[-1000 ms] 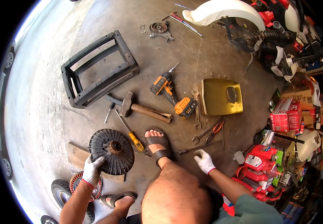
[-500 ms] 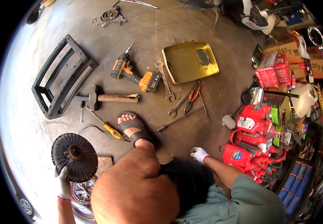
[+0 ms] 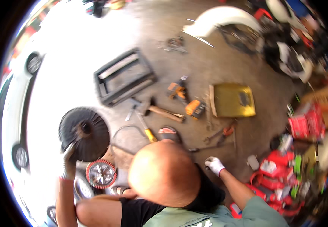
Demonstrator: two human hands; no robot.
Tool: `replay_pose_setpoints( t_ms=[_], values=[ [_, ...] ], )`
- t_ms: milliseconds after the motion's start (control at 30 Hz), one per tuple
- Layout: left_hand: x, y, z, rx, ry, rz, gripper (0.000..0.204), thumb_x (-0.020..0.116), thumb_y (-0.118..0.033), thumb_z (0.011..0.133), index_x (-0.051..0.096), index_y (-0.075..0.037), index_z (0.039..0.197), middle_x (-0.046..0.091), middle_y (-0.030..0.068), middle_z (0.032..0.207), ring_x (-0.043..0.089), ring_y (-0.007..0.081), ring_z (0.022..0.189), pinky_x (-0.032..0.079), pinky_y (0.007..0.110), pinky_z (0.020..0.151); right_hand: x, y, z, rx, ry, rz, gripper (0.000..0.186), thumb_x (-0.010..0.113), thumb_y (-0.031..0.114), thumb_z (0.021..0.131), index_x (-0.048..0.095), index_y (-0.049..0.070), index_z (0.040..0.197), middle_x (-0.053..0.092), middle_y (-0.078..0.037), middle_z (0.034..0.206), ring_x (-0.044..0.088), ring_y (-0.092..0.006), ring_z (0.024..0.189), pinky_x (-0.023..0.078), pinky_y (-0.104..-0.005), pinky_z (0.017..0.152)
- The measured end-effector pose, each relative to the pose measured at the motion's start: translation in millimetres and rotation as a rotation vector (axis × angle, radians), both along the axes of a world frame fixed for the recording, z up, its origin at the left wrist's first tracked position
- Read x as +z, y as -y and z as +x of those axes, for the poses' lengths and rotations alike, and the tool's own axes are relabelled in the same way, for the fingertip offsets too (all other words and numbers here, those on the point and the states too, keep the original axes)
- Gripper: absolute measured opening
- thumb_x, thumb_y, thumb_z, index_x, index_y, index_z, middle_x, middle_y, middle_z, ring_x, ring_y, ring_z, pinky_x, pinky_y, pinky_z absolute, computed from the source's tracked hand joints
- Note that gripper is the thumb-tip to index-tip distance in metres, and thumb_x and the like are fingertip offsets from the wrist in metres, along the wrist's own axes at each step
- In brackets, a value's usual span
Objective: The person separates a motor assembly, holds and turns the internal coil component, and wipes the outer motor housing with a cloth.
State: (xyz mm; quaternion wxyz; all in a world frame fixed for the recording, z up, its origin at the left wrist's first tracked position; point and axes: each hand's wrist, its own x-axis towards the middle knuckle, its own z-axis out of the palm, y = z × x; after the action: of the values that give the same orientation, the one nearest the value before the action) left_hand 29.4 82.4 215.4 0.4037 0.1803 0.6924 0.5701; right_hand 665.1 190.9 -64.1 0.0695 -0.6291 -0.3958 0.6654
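Observation:
In the blurred head view my gloved left hand (image 3: 68,162) grips the rim of a black ribbed disc (image 3: 95,138) with a central hub, raised at the left. A round part with a red toothed ring (image 3: 101,174) and a tyred wheel (image 3: 83,186) lie below it. My gloved right hand (image 3: 214,165) is beside my bent knee with curled fingers; what they hold, if anything, is unclear. Around my sandalled foot lie a yellow-handled screwdriver (image 3: 149,135), a hammer (image 3: 165,113), an orange-black drill (image 3: 177,90), pliers (image 3: 227,131) and wrenches (image 3: 213,138).
A black frame (image 3: 144,90) and yellow tray (image 3: 224,102) stand ahead. Motorbike parts with a white fender (image 3: 228,17) are at top right. Red bottles (image 3: 273,166) and boxes (image 3: 307,121) crowd the right. A pale car (image 3: 18,106) is at the left.
My left hand has lifted the disc higher, so it looks bigger and sits further up. My head has swung about, shifting the whole scene and blurring it.

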Motion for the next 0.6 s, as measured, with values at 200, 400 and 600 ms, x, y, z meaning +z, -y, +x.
replay_pose_setpoints(
  t_ms=[200, 400, 600],
  values=[
    [73, -45, 69, 0.038, 0.069, 0.277, 0.061, 0.071, -0.006, 0.087, 0.042, -0.002, 0.14, 0.061, 0.0116, 0.121, 0.062, 0.0199, 0.108, 0.052, 0.035, 0.096, 156, -176, -139, 0.029, -0.503, 0.5, 0.012, 0.056, 0.009, 0.096, 0.064, 0.003, 0.104, 0.067, -0.006, 0.087, 0.063, -0.0128, 0.073, 0.052, -0.0268, 0.072],
    [110, 6, 68, -0.085, 0.237, 0.598, 0.058, 0.072, -0.008, 0.089, 0.045, 0.001, 0.14, 0.062, 0.009, 0.127, 0.06, 0.0187, 0.116, 0.047, 0.036, 0.104, 347, -179, -317, 0.47, -0.905, 0.272, 0.039, 0.056, 0.027, 0.102, 0.053, 0.002, 0.132, 0.064, -0.013, 0.124, 0.065, -0.0254, 0.109, 0.055, -0.0405, 0.088],
    [91, 46, 40, -0.133, 0.225, 0.671, 0.056, 0.072, -0.011, 0.091, 0.046, 0.002, 0.138, 0.062, 0.0092, 0.128, 0.061, 0.0176, 0.116, 0.05, 0.035, 0.101, 417, -111, -417, 0.701, -1.095, 0.259, 0.037, 0.055, 0.016, 0.1, 0.053, -0.003, 0.132, 0.064, -0.014, 0.126, 0.064, -0.0271, 0.113, 0.054, -0.0443, 0.098]
  ],
)
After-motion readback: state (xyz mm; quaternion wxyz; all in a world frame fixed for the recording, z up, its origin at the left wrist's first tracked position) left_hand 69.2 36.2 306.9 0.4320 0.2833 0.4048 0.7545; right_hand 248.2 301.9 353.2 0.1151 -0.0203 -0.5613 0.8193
